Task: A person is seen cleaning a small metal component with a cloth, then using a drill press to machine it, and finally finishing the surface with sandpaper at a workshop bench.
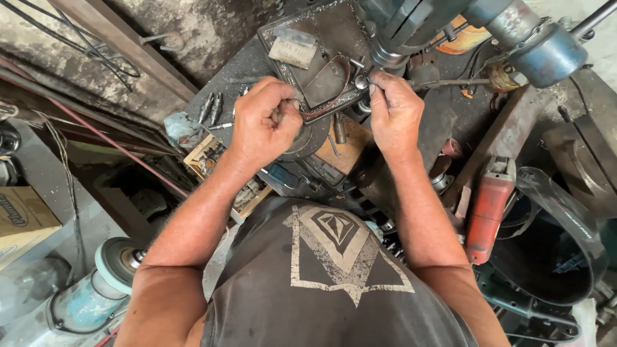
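Colour-wise it's mostly grime here: the drill press table in the upper middle is dark grey steel with rusty brown smears, and the curved strap lying on it is reddish-brown. Top right, the motor housing is a faded blue with bare grey patches. The angle grinder at right is orange-red with a pale grey head. Lower left, the bench grinder is light blue-teal with a greenish-white wheel. The shirt at bottom centre is charcoal grey with a cracked cream triangle-and-diamond print. The cardboard box at far left is tan. The wooden block mid-frame is orange-brown.
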